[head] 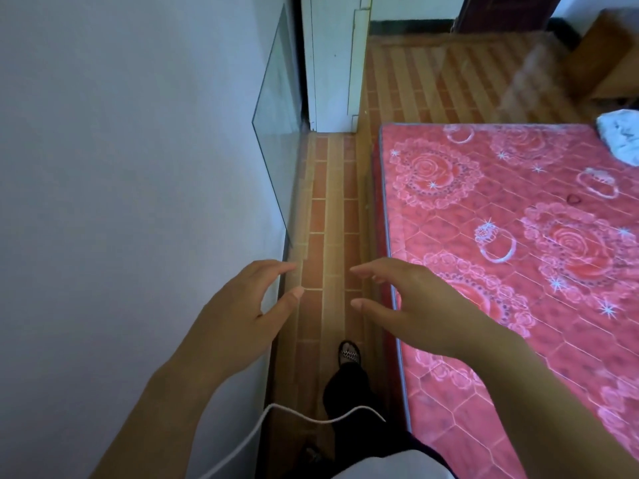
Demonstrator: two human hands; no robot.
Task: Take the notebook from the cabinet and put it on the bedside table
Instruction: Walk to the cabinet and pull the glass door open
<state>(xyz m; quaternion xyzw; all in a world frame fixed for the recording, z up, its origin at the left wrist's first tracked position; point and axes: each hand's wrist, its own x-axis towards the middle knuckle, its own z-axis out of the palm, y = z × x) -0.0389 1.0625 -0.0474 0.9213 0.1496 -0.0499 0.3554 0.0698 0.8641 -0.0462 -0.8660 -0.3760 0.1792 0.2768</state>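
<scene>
A white cord [311, 418] hangs by the legs. The left hand [238, 312] and right hand [411, 305] are spread wide with nothing in them, over the brick floor [332, 209] between the wall [121, 150] and the pink bed [518, 243]. No notebook shows

Under my feet lies matt brick-patterned tile floor [332, 188]; beside me a quilted, faintly shiny pink cloth mattress [518, 236], a clear glossy glass pane [276, 133], a smooth matt wall [121, 150]
</scene>
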